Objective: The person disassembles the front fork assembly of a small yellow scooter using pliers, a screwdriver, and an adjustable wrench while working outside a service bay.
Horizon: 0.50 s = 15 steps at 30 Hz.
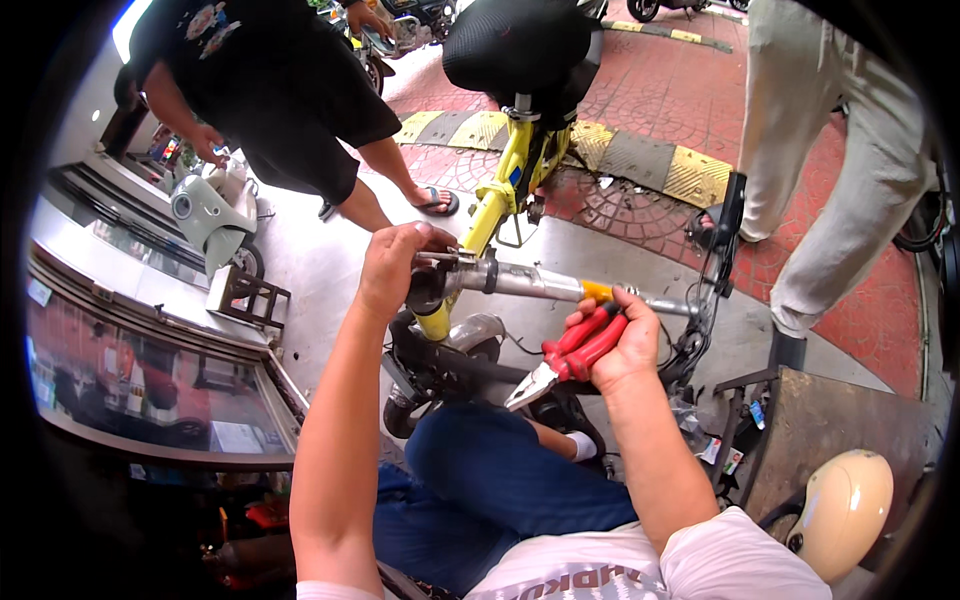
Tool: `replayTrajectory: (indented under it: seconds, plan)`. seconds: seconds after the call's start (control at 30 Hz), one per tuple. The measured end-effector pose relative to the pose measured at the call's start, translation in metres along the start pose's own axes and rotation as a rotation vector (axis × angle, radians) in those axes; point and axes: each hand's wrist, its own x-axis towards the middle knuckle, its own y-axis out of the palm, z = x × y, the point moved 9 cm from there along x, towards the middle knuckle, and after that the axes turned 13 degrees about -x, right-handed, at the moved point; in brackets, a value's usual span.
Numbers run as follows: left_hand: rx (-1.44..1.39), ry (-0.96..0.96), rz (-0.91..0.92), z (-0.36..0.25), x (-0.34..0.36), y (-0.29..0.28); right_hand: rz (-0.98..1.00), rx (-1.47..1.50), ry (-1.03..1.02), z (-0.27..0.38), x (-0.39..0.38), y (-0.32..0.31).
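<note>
My left hand is closed on the metal hinge at the end of the silver stem tube of a folding bike with a yellow frame; what exactly lies under its fingers is partly hidden. My right hand holds red-handled pliers, their metal jaws pointing down-left above my knee. A yellow piece lies along the tube just behind my right fingers; I cannot tell whether they touch it. The stem lies sideways, with black handlebar parts and cables at its right. A black saddle tops the frame.
A person in black shorts stands at upper left, another in light trousers at right. A pale scooter, small metal stool and glass case are left. A cream helmet rests by a board. A striped bump crosses the paving.
</note>
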Motion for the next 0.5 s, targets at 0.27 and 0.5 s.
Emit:
replayTrajectory:
  seconds: [0.27, 0.5]
  plan:
    - [0.252, -0.049, -0.003, 0.000, -0.006, 0.013, 0.013, 0.280, 0.354, -0.087, 0.041, -0.039]
    - [0.252, -0.091, -0.039, -0.005, 0.002, 0.007, 0.248, 0.204, 0.191, -0.041, 0.020, -0.024]
